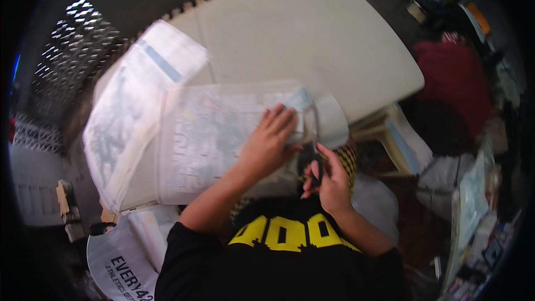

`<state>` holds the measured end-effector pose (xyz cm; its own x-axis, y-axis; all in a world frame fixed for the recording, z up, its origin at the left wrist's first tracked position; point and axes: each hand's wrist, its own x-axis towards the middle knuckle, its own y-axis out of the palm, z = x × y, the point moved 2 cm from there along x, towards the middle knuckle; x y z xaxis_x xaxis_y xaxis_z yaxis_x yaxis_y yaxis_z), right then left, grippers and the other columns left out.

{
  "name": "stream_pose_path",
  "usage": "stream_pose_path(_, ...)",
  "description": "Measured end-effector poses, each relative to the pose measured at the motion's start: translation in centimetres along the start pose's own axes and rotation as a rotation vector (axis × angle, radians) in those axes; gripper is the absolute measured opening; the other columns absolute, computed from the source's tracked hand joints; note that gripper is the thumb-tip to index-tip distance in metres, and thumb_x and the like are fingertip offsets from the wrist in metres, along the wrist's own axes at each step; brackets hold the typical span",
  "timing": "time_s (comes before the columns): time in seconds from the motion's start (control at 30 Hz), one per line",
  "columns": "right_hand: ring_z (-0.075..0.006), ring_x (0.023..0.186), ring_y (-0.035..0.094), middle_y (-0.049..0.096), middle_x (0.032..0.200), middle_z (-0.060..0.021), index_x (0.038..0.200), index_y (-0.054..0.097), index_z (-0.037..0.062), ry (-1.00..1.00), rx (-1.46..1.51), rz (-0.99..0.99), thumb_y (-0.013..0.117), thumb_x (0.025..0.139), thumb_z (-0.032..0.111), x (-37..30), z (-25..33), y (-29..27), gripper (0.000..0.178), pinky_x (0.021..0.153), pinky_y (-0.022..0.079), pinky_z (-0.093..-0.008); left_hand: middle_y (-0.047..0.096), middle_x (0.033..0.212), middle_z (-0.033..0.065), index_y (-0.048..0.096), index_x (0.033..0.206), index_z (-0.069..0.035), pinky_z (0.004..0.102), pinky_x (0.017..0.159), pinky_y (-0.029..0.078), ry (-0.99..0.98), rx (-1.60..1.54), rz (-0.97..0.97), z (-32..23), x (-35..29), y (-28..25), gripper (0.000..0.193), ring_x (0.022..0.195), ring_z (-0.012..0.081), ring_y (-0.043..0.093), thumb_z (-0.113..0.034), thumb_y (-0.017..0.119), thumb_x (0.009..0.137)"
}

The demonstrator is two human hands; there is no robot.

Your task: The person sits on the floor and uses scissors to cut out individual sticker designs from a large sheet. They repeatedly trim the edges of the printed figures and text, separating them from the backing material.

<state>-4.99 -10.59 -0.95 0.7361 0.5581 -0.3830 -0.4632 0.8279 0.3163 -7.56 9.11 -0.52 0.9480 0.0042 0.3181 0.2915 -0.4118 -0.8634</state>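
A translucent white printed sheet (195,139), with pale grey lettering and a figure, lies across the near part of the table. My left hand (270,142) rests on its right part, fingers stretched out and lying flat. Close by on the right, my right hand (331,181) is closed round the dark handles of a pair of scissors (314,125). The blades point away from me, along the sheet's right end; they are blurred, and I cannot tell whether they are apart. A small pale blue patch (298,97) shows just beyond my left fingertips.
A stack of similar printed sheets (134,100) lies on the left of the cream table (301,28). A white printed item (122,256) is at the lower left. Right of the table are a cream plastic stool (384,139), a dark red cloth (454,83) and bagged items (446,178).
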Motion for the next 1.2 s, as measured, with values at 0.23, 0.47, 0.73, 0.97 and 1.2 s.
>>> stream_pose_path(0.23, -0.0157, 0.065, 0.065, 0.061, 0.090, -0.0094, 0.153, 0.035, 0.0048, -0.055, -0.101, 0.023, 0.056, 0.104, 0.017, -1.8, 0.4, -0.2, 0.054, 0.050, 0.053, -0.0255, 0.058, 0.141, 0.0179, 0.062, 0.130, 0.002, 0.0507, 0.117, 0.036, -0.027, -0.070, 0.000, -1.9, -0.1, -1.6, 0.050, 0.139, 0.0389, 0.047, -0.012, 0.077, 0.085)
stream_pose_path(0.47, -0.0173, 0.064, 0.065, 0.061, 0.090, -0.0093, 0.151, 0.039, 0.0051, -0.008, -0.149, -0.015, 0.058, 0.103, 0.020, -0.8, 0.9, 0.1, 0.053, 0.050, 0.053, -0.0271, 0.061, 0.137, 0.0190, 0.061, 0.129, 0.003, 0.0505, 0.116, 0.038, -0.063, -0.118, -0.033, -2.3, -0.3, -1.8, 0.046, 0.135, 0.0405, 0.050, -0.011, 0.074, 0.087)
stream_pose_path(0.73, -0.0113, 0.062, 0.063, 0.061, 0.091, -0.0070, 0.148, 0.041, 0.0008, -0.041, -0.117, -0.036, 0.055, 0.104, 0.012, -0.1, 1.0, 0.4, 0.047, 0.048, 0.051, -0.0220, 0.061, 0.137, 0.0193, 0.062, 0.129, 0.003, 0.0510, 0.115, 0.039, -0.084, -0.120, -0.046, -2.5, -0.5, -1.6, 0.045, 0.134, 0.0409, 0.051, -0.010, 0.073, 0.088)
stream_pose_path(0.97, -0.0109, 0.060, 0.061, 0.060, 0.088, -0.0061, 0.147, 0.043, 0.0007, -0.025, -0.143, -0.051, 0.058, 0.104, 0.016, -0.1, 1.4, 0.3, 0.048, 0.046, 0.049, -0.0223, 0.061, 0.137, 0.0189, 0.062, 0.129, 0.003, 0.0509, 0.115, 0.038, -0.096, -0.123, -0.042, -2.5, -0.6, -1.6, 0.045, 0.135, 0.0411, 0.050, -0.011, 0.073, 0.088)
stream_pose_path(1.2, -0.0096, 0.056, 0.059, 0.059, 0.084, -0.0042, 0.146, 0.044, -0.0004, -0.045, -0.157, -0.060, 0.061, 0.103, 0.017, -0.2, 1.5, 0.3, 0.050, 0.043, 0.047, -0.0224, 0.061, 0.138, 0.0188, 0.062, 0.129, 0.003, 0.0504, 0.115, 0.038, -0.102, -0.117, -0.037, -2.6, -0.5, -1.6, 0.045, 0.135, 0.0411, 0.050, -0.011, 0.074, 0.088)
